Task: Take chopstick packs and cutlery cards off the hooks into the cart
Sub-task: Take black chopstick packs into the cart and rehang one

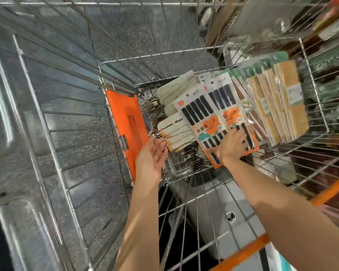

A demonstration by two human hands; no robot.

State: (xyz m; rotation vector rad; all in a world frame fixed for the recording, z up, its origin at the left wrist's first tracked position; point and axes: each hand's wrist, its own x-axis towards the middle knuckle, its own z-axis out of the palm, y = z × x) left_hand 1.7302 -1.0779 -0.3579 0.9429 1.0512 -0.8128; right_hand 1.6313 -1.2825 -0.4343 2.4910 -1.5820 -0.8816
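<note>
Orange-and-white chopstick packs with black sticks (213,124), centre right of frame, lying inside silver wire cart (70,122), pressed under right hand (231,145) with fingers spread flat. Cream cutlery cards (176,133) just left, touched by relaxed, uncurled left hand (152,155). Orange plastic flap (125,122) further left.

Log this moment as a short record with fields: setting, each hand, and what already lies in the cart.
setting: wire shopping cart seen from above
right hand: fingers spread flat on the black chopstick packs
left hand: open, palm up, beside the cutlery cards
also in cart: bamboo chopstick packs along the right side
cart flap: orange panel on the left
</note>
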